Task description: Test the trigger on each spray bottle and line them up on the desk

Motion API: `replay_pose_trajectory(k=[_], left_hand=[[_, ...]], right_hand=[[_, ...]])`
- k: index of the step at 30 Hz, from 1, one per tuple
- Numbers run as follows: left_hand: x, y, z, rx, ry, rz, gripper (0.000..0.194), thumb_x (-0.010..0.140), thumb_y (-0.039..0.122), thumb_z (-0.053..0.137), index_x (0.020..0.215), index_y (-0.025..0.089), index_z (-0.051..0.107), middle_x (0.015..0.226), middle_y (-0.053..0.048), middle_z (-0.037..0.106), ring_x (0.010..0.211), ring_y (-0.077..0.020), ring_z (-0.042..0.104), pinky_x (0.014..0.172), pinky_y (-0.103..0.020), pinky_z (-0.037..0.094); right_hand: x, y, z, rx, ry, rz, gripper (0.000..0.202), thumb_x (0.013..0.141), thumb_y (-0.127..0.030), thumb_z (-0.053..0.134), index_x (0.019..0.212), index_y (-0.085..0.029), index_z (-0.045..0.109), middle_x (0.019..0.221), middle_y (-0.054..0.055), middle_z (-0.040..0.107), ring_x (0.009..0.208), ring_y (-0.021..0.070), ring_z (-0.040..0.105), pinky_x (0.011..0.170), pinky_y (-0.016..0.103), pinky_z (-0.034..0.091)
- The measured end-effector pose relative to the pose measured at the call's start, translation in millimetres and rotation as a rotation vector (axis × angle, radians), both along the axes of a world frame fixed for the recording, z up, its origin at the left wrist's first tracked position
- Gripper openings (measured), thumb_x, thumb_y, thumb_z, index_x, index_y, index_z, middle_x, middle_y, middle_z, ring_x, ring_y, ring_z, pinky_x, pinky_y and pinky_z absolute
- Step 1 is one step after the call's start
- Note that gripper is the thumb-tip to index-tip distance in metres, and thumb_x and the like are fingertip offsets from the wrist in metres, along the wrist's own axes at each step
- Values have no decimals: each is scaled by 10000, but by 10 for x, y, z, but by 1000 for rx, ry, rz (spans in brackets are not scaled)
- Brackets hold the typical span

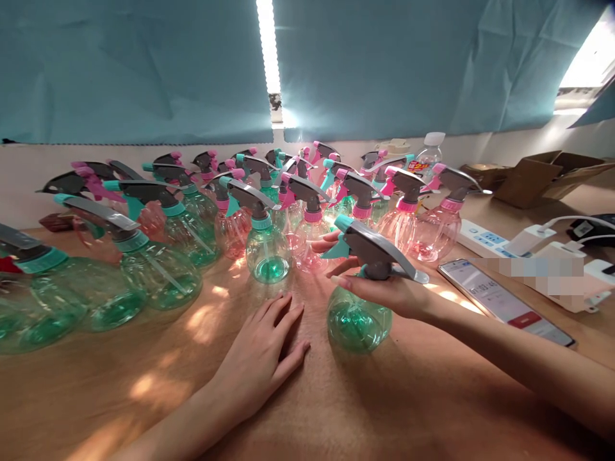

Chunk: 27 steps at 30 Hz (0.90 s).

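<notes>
Right hand (384, 293) clamped round the neck of the green spray bottle (359, 323), thumb across the front and other fingers behind, bottle front and centre over the wooden table (307, 416), long axis near upright, teal nozzle aimed left and away, grey lever sloping down right over the wrist; can't tell if base touches. Left hand (259, 346) palm down on the smooth wood, fingers slightly apart, thumb out. Bottle body round, clear tinted plastic, glossy; similar green and pink bottles (312, 234) stand behind.
</notes>
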State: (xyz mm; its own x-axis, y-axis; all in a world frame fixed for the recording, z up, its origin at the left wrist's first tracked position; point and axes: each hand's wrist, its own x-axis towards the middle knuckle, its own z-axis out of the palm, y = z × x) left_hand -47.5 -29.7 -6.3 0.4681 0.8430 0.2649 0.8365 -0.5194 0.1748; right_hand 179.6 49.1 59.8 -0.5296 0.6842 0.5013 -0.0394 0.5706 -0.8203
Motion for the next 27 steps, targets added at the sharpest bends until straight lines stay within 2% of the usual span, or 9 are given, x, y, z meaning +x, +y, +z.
replay_pose_trajectory(k=[5,12,17,24,27], left_hand=[[-4,1,-10,4,1,-7,432,990,390,475,1361,170,500,1391,-151,511,1282,-335,457,1039,-531,412],[-6,5,-42,21,-12,0,424,994,388,465,1369,192,490,1391,-136,508,1289,-319,448,1043,-504,409],[-1,0,-38,23,-13,3,430,990,392,466,1368,189,494,1398,-139,511,1295,-327,448,1043,-521,409],[14,-20,24,-8,27,10,423,990,372,474,1355,160,508,1398,-159,512,1293,-334,453,1035,-528,421],[15,-22,27,-4,28,9,432,987,372,482,1358,152,507,1401,-165,508,1292,-337,453,1033,-529,423]], right_hand=[[-26,-28,0,48,-48,-104,487,788,-184,593,1263,-288,585,1255,65,640,818,160,665,742,344,578],[1,-57,-60,30,-76,-150,502,841,-236,620,1329,-317,532,1316,59,604,858,159,659,793,345,588],[20,-101,-107,26,-96,-213,523,871,-278,638,1366,-319,476,1346,67,575,958,188,661,815,353,583],[34,-85,-120,8,-86,-108,568,870,-248,638,1393,-346,440,1395,59,527,902,159,667,800,329,589],[55,-60,-100,5,-151,-95,614,843,-247,665,1407,-327,437,1303,65,592,888,175,665,774,337,589]])
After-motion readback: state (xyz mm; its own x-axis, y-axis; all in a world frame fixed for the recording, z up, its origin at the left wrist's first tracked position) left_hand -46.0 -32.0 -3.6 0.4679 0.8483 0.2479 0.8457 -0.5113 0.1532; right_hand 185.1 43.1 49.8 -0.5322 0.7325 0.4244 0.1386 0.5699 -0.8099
